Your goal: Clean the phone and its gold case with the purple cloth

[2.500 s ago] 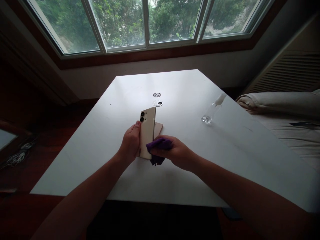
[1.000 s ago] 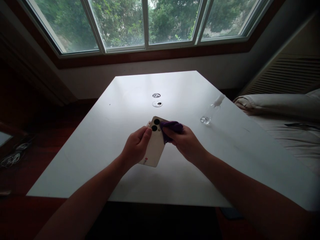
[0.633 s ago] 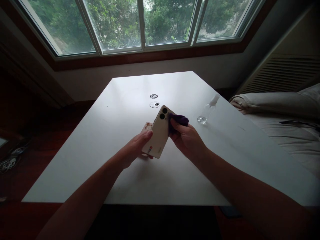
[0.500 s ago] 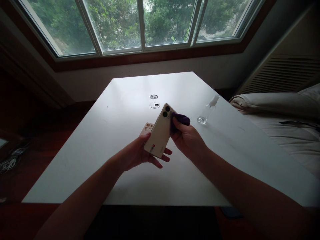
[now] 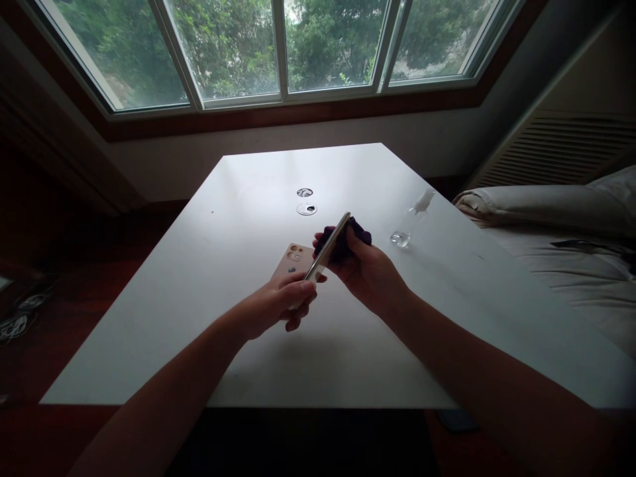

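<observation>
My left hand grips the lower end of a smartphone, which is turned so that its thin edge faces me. Wrapped around the upper part of the phone is a dark purple cloth, held in my right hand with the thumb on the near side and fingertips showing past the phone. Behind my left hand, a pinkish-beige phone case with camera cutouts lies on the white table, partly covered by the hand.
A clear spray bottle stands tilted-looking on the table to the right. Two round cable-hole fittings sit in the tabletop beyond the phone. A bed with pale bedding borders the right side; a window is ahead.
The phone has been rotated from showing its back to edge-on. My left fingers have closed around its lower end, and the cloth now wraps both sides of the phone.
</observation>
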The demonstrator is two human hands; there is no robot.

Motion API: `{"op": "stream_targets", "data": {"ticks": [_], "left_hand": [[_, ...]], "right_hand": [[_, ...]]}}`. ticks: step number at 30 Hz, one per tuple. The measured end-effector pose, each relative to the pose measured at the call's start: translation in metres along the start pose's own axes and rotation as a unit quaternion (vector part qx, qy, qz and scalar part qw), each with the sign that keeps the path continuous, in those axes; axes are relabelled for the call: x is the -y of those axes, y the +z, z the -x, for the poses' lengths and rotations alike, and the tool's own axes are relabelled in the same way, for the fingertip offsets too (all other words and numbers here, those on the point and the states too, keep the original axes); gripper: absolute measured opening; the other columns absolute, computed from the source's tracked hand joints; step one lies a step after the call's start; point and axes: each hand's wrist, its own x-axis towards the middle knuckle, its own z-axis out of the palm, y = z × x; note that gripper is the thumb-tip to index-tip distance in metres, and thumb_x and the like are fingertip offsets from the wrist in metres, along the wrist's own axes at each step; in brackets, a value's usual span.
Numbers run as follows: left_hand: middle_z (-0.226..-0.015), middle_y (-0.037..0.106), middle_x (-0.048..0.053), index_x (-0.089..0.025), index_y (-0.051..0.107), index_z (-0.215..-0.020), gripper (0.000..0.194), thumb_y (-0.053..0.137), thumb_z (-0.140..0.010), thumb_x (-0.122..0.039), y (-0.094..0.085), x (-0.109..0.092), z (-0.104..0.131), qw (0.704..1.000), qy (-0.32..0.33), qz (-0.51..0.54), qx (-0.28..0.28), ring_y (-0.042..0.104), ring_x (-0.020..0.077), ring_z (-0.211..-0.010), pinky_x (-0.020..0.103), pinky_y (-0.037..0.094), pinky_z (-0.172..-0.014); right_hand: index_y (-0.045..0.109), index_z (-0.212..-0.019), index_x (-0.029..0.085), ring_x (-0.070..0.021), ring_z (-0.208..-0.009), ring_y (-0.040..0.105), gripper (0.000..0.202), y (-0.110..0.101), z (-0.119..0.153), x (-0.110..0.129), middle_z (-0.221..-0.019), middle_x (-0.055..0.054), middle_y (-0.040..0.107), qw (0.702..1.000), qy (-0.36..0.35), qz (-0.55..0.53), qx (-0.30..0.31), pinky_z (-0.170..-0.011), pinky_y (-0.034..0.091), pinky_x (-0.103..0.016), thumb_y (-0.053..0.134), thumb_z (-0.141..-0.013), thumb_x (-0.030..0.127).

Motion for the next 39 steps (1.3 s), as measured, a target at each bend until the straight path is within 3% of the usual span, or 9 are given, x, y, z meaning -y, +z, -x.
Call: {"op": "stream_targets", "data": {"ticks": [6, 13, 17, 22, 26, 35, 39], "left_hand": [[-0.087, 0.050, 0.000, -0.016, 0.054, -0.122, 0.058, 0.075, -0.083, -0.054, -0.003, 0.004, -0.002, 0.996, 0.014, -0.081, -0.023, 0.047, 0.0074, -0.059, 0.022, 0.040, -0.047], [-0.085, 0.056, 0.000, -0.018, 0.054, -0.119, 0.060, 0.080, -0.078, -0.053, 0.000, 0.004, 0.000, 0.990, 0.006, -0.133, -0.048, 0.052, 0.0091, -0.060, 0.021, 0.041, -0.046], [-0.095, 0.062, 0.004, -0.019, 0.055, -0.121, 0.062, 0.083, -0.075, -0.051, 0.000, 0.005, 0.000, 0.982, 0.029, -0.167, -0.081, 0.059, 0.0134, -0.074, 0.023, 0.047, -0.056], [-0.114, 0.066, 0.010, -0.021, 0.057, -0.126, 0.068, 0.085, -0.072, -0.052, -0.001, 0.004, 0.003, 0.967, 0.048, -0.221, -0.121, 0.066, 0.0237, -0.098, 0.033, 0.056, -0.077], [-0.117, 0.068, 0.010, -0.023, 0.057, -0.128, 0.072, 0.085, -0.070, -0.055, -0.001, 0.002, 0.006, 0.949, 0.056, -0.263, -0.162, 0.067, 0.0275, -0.102, 0.039, 0.058, -0.082], [-0.116, 0.070, 0.011, -0.023, 0.060, -0.128, 0.073, 0.085, -0.068, -0.057, -0.002, 0.002, 0.006, 0.912, 0.072, -0.325, -0.242, 0.069, 0.0294, -0.097, 0.037, 0.058, -0.073], [-0.109, 0.071, 0.010, -0.022, 0.062, -0.123, 0.072, 0.089, -0.062, -0.050, -0.003, 0.005, 0.005, 0.911, 0.090, -0.295, -0.272, 0.069, 0.0284, -0.090, 0.034, 0.056, -0.067]], "right_hand": [[0.072, -0.107, 0.024, -0.0285, -0.123, 0.066, 0.030, 0.007, 0.003, 0.008, -0.118, -0.006, 0.076, 0.999, 0.015, -0.035, -0.002, -0.115, 0.045, -0.056, 0.055, -0.099, 0.047], [0.072, -0.108, 0.025, -0.0288, -0.121, 0.067, 0.029, 0.016, 0.006, 0.018, -0.116, -0.005, 0.077, 0.999, 0.000, -0.026, -0.029, -0.116, 0.045, -0.056, 0.055, -0.098, 0.046], [0.073, -0.108, 0.025, -0.0293, -0.121, 0.067, 0.029, 0.013, 0.005, 0.019, -0.116, -0.004, 0.076, 0.999, -0.022, -0.004, -0.028, -0.114, 0.046, -0.055, 0.058, -0.096, 0.047], [0.075, -0.109, 0.026, -0.0299, -0.130, 0.061, 0.032, 0.009, 0.002, 0.020, -0.123, -0.004, 0.075, 0.996, -0.062, 0.055, -0.039, -0.111, 0.050, -0.051, 0.061, -0.095, 0.050], [0.077, -0.108, 0.024, -0.0286, -0.129, 0.061, 0.032, 0.007, -0.001, 0.019, -0.122, -0.004, 0.075, 0.987, -0.106, 0.112, -0.046, -0.112, 0.049, -0.046, 0.060, -0.096, 0.048], [0.077, -0.111, 0.026, -0.0266, -0.120, 0.066, 0.024, -0.004, -0.005, 0.009, -0.118, -0.003, 0.075, 0.955, -0.153, 0.243, -0.075, -0.110, 0.050, -0.046, 0.067, -0.092, 0.037], [0.077, -0.108, 0.028, -0.0252, -0.118, 0.065, 0.020, -0.004, -0.005, 0.006, -0.120, -0.003, 0.074, 0.941, -0.172, 0.279, -0.085, -0.111, 0.048, -0.048, 0.069, -0.090, 0.034]]}}
